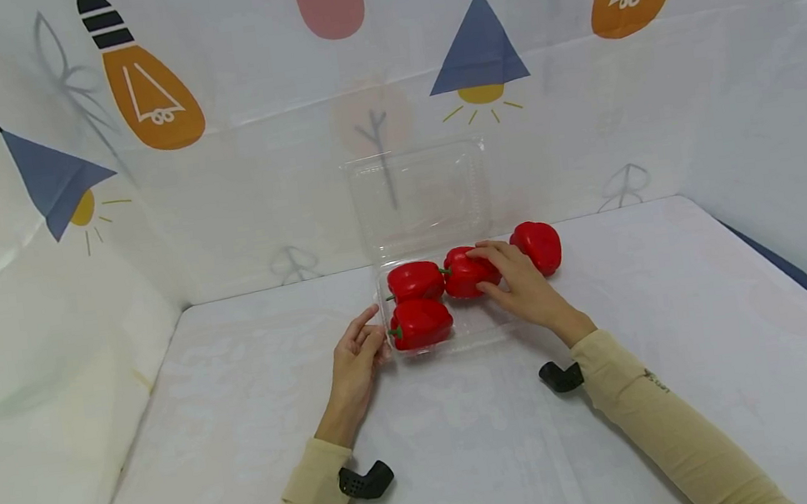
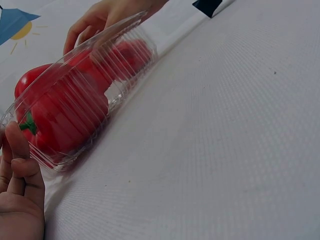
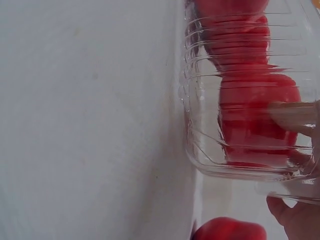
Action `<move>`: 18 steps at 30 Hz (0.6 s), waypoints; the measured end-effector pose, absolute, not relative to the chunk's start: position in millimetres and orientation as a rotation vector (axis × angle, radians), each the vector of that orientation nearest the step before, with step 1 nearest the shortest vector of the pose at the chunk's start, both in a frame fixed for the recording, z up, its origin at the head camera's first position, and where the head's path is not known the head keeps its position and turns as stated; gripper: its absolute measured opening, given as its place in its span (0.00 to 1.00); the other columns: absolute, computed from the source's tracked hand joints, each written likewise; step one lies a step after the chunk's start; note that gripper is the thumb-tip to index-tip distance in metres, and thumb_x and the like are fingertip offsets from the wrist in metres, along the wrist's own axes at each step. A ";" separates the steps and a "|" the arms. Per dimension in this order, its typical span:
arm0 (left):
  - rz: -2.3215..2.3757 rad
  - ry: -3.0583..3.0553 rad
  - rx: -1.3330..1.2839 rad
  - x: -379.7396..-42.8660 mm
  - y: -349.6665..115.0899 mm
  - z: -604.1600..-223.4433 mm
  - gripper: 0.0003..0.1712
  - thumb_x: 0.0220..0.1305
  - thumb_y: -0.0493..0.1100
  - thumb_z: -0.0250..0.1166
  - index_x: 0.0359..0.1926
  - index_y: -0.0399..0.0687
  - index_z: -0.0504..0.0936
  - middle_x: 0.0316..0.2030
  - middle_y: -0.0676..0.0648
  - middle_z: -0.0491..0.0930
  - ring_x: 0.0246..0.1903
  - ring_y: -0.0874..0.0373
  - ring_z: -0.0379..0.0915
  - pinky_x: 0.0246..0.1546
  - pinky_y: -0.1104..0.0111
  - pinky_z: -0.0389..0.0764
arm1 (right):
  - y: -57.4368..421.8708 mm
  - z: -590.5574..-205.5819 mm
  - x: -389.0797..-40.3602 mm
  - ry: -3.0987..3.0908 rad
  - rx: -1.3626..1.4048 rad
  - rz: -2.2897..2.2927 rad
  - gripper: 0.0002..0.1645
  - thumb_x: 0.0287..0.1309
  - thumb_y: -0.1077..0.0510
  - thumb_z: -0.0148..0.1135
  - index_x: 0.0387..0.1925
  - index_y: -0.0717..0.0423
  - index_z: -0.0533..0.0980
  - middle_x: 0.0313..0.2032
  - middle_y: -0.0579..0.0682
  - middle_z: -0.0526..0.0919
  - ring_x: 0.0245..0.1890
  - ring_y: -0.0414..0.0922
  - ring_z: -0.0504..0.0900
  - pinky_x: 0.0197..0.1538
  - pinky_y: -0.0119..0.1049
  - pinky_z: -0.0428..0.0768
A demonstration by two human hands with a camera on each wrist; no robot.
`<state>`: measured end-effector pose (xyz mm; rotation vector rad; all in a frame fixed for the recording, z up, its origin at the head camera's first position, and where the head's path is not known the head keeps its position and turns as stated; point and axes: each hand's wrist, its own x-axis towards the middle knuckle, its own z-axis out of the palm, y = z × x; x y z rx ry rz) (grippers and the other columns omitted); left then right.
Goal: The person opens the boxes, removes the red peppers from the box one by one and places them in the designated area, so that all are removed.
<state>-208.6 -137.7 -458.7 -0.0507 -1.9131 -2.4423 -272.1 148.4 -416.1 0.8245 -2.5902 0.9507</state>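
A clear plastic clamshell box (image 1: pixel 482 325) lies with its lid (image 1: pixel 420 199) raised behind it. Inside, on the left, are two red bell peppers, a rear one (image 1: pixel 415 281) and a front one (image 1: pixel 422 324) with a green stem. My right hand (image 1: pixel 521 284) holds a third red bell pepper (image 1: pixel 461 272) in the back of the box, fingers over its top and side; box plastic partly covers it in the right wrist view. At the box's left rim, my left hand (image 1: pixel 358 358) holds the edge with its fingertips.
Another red bell pepper (image 1: pixel 539 247) sits on the white-covered table (image 1: pixel 237 373), outside the box to its right and beyond my right hand. Behind stands a white curtain (image 1: pixel 252 186) printed with lamps and bulbs; the box's lid is up near it.
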 end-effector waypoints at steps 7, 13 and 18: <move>-2.447 -1.900 -0.048 -208.1 -137.6 -458.8 0.23 0.67 0.34 0.56 0.63 0.44 0.69 0.29 0.54 0.75 0.23 0.65 0.67 0.24 0.78 0.70 | 148.2 -416.7 -271.6 -2.549 0.816 0.978 0.31 0.56 0.57 0.65 0.61 0.50 0.67 0.62 0.55 0.67 0.63 0.53 0.63 0.63 0.57 0.67; -2.455 -1.899 -0.055 -208.6 -137.8 -458.9 0.23 0.67 0.35 0.56 0.63 0.44 0.69 0.29 0.54 0.75 0.23 0.65 0.68 0.24 0.77 0.70 | 149.2 -415.1 -271.9 -2.525 0.805 1.046 0.31 0.56 0.56 0.66 0.61 0.50 0.68 0.62 0.53 0.67 0.62 0.51 0.64 0.61 0.55 0.71; -2.453 -1.896 -0.054 -208.8 -137.6 -459.3 0.23 0.67 0.35 0.56 0.62 0.44 0.69 0.29 0.53 0.75 0.22 0.64 0.68 0.24 0.77 0.70 | 151.1 -413.6 -271.9 -2.517 0.796 1.061 0.31 0.55 0.56 0.66 0.61 0.50 0.68 0.62 0.53 0.67 0.62 0.51 0.65 0.59 0.54 0.73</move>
